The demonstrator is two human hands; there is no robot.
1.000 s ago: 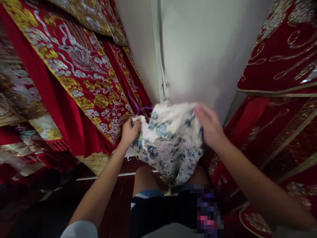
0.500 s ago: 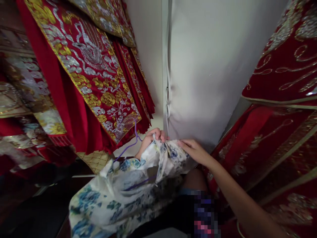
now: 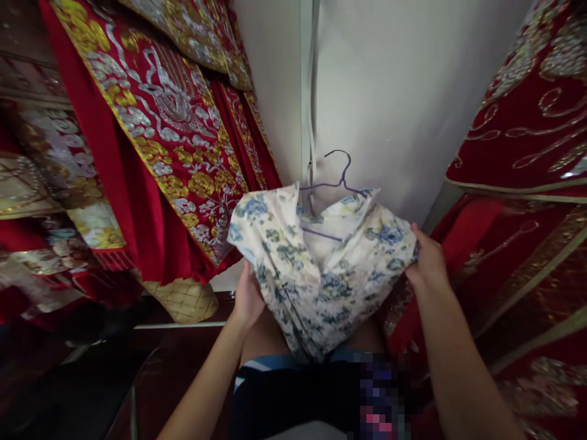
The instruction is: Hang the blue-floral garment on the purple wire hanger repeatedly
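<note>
A white garment with blue and green flowers (image 3: pixel 330 281) is spread out above my lap, its neck opening facing away from me. Inside it sits a thin purple hanger (image 3: pixel 343 182), whose dark hook rises past the collar. My left hand (image 3: pixel 249 294) grips the garment's left edge below the sleeve, fingers partly hidden behind the cloth. At the opposite side, my right hand (image 3: pixel 426 256) pinches the right sleeve edge, thumb on top.
Red costumes with gold and silver embroidery (image 3: pixel 183 134) hang at the left. More red beaded garments (image 3: pixel 518 146) hang at the right. Between them is a pale wall (image 3: pixel 376 79) with a white cable (image 3: pixel 313 122) running down it.
The garment has turned and opened out, with the hanger's hook now upright at its collar. My hands have moved apart from the bunched cloth to its two sides.
</note>
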